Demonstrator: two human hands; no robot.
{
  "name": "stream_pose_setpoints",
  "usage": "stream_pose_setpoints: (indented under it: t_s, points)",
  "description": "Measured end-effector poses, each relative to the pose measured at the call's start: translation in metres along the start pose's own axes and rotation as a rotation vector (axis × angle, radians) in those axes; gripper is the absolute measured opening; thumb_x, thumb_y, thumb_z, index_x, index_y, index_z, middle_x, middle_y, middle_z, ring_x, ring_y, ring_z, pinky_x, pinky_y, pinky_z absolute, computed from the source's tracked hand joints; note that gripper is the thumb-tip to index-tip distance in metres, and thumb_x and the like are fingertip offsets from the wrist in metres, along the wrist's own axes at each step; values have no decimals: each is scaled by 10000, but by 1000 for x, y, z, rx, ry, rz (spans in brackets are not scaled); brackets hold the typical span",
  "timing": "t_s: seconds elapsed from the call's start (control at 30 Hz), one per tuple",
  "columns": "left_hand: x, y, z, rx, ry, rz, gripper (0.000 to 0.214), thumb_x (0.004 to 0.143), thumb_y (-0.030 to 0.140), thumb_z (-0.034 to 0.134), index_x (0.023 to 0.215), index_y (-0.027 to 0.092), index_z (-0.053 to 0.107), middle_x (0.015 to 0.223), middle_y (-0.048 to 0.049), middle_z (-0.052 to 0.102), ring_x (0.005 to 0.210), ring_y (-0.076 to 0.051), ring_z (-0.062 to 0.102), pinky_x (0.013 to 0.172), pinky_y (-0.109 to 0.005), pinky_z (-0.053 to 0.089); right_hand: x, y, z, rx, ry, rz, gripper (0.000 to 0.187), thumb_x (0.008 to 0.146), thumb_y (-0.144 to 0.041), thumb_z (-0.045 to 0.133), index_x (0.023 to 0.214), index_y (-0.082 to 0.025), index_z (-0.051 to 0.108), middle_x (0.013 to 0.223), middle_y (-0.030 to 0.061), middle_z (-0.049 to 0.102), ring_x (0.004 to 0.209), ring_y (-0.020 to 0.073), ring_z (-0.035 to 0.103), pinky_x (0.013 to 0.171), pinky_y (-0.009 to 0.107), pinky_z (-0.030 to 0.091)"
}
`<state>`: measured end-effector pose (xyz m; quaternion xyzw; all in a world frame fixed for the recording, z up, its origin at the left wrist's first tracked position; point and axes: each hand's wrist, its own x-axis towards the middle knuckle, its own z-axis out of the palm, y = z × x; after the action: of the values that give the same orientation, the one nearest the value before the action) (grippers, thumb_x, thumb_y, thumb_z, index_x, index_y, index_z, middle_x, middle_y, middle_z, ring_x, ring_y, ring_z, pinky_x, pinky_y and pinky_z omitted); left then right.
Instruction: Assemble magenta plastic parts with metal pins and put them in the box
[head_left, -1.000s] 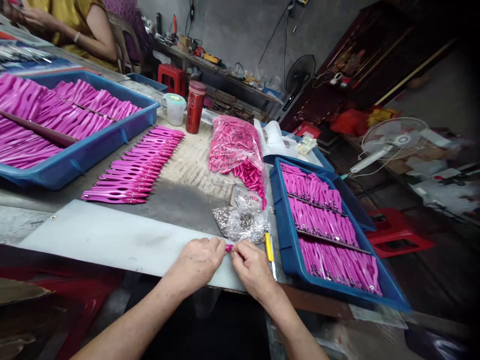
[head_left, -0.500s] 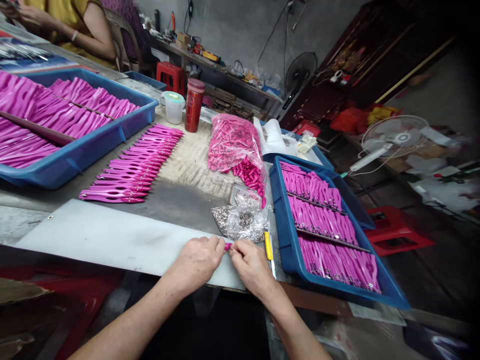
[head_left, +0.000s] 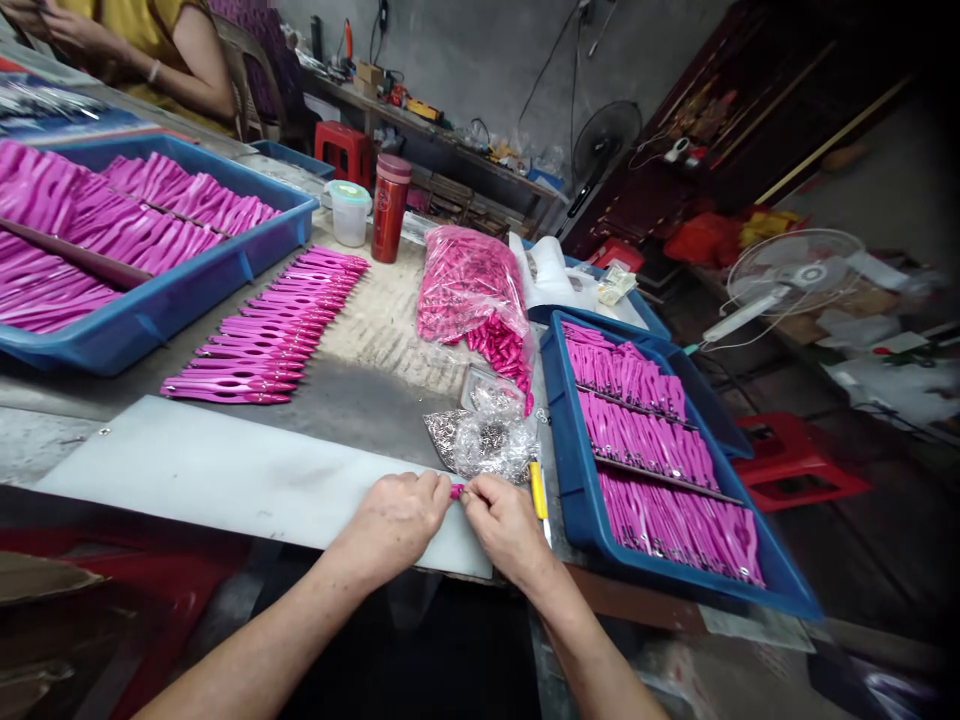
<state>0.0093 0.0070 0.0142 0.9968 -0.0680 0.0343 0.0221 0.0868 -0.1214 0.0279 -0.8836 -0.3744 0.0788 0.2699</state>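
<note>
Both hands meet over the white sheet (head_left: 225, 470) at the table's near edge. My left hand (head_left: 397, 520) is curled, its fingers pinched on a small pink piece (head_left: 455, 491). My right hand (head_left: 504, 522) pinches the same piece from the other side. Only the piece's tip shows between the fingers. Just beyond the hands lies a clear bag of small metal parts (head_left: 484, 440). A yellow-handled tool (head_left: 538, 492) lies right of my right hand.
A blue tray (head_left: 570, 470) of pink pieces stands at the right, another blue tray (head_left: 187, 290) at the left. A row of pink pieces (head_left: 270, 330) lies on the table. Behind are a bag of pink caps (head_left: 469, 285), a red flask (head_left: 390, 208) and a co-worker's arm (head_left: 187, 60).
Both hands stay pinched on the pink piece in the same spot; only the view has shifted slightly.
</note>
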Motion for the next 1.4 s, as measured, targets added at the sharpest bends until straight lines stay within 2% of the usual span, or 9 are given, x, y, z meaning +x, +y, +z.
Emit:
stream_pose_setpoints:
  t_s: [1.07, 1.4]
  points:
    - [1, 0, -1, -16, -26, -7, 194, 789, 54, 355, 909, 140, 481, 739, -50, 543, 621, -208, 562, 524, -325, 462, 4, -1, -4, 11, -43, -44, 240, 756, -135, 418, 521, -178, 442, 540, -22, 462, 561, 110, 457, 542, 213, 313]
    - [0, -1, 4, -19, 63, -21, 109, 827, 128, 386, 849, 153, 490, 696, -31, 533, 596, -170, 554, 517, -267, 433, 2, 1, -6, -28, -63, -11, 190, 766, -160, 461, 578, -184, 473, 575, -21, 499, 572, 118, 472, 544, 215, 331]
